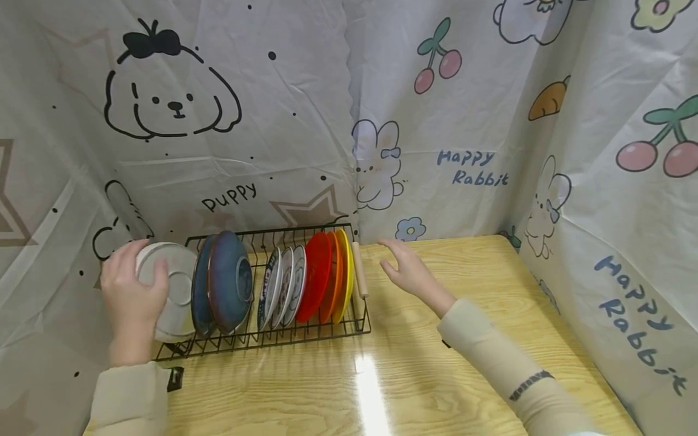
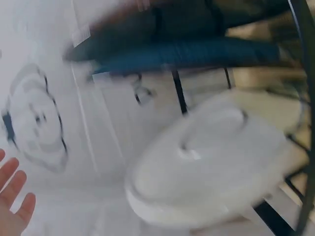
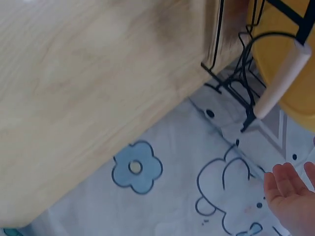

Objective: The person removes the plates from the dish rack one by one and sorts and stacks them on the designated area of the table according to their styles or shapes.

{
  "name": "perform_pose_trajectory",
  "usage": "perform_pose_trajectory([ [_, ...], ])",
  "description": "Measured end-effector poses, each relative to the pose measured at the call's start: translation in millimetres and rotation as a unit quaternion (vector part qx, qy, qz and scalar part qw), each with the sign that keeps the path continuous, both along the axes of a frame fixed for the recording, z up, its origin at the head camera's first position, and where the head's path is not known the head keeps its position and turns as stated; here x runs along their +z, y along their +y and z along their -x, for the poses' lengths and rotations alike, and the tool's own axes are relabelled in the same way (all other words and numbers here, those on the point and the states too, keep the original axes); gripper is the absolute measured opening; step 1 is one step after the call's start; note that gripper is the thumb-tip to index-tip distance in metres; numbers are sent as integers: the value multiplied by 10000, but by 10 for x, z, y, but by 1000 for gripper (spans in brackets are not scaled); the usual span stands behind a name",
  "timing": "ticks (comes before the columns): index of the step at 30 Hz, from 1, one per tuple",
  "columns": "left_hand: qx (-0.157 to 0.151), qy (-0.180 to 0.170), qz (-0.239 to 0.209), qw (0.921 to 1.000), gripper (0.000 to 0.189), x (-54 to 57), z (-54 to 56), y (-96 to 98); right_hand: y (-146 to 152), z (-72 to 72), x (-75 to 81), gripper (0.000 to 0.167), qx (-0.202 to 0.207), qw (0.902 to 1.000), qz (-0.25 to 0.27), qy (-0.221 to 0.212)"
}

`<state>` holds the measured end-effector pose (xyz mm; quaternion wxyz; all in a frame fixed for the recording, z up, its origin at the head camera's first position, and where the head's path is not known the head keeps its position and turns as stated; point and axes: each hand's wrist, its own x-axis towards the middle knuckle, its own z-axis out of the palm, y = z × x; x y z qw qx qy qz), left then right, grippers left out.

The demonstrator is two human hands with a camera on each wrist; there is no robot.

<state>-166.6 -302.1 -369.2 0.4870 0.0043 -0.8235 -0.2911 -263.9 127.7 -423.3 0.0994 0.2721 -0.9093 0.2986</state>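
A black wire dish rack (image 1: pixel 327 332) stands on the wooden table, full of upright dishes. At its left end my left hand (image 1: pixel 133 281) overlaps a white bowl (image 1: pixel 180 290) in the head view. The left wrist view has that hand (image 2: pixel 15 196) with fingers spread, apart from the white bowl (image 2: pixel 211 152). Two blue bowls (image 1: pixel 231 284) stand beside it, then several small patterned plates (image 1: pixel 283 287), and red (image 1: pixel 315 278), orange (image 1: pixel 331 278) and yellow (image 1: pixel 345 278) plates. My right hand (image 1: pixel 409 272) hovers empty to the right of the rack's wooden handle (image 1: pixel 360 269), fingers extended.
The wooden table (image 1: pixel 436 375) reaches forward and to the right of the rack. White printed sheets (image 1: pixel 300 121) hang behind it and along both sides, the left one close to my left hand. A blue flower print (image 3: pixel 135 167) shows on the back sheet.
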Motion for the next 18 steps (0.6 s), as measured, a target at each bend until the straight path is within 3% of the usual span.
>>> perform_pose_trajectory([
  [3, 322, -156, -636, 9973, 30, -69, -62, -244, -73, -1, -118, 43, -38, 9993, 231, -308],
  [6, 701, -690, -1501, 9838, 31, -190, -101, -463, -140, 5, -231, 44, -86, 9968, 508, -605],
  [8, 871, -1179, -2221, 9639, 32, -287, -126, -605, -188, 4, -297, 44, -123, 9938, 708, -844],
  [11, 1020, -2112, -3033, 9236, 38, -437, -169, -800, -265, -2, -381, 45, -198, 9875, 972, -1223],
  [12, 1017, -2520, -3098, 9112, 41, -479, -186, -852, -289, -7, -403, 45, -229, 9850, 1048, -1349],
  [14, 886, -3307, -2854, 8952, 48, -548, -216, -943, -334, -12, -447, 46, -284, 9789, 1223, -1614],
  [18, 280, -4591, -2090, 8630, 63, -612, -244, -1055, -411, -27, -511, 46, -416, 9654, 1531, -2072],
])
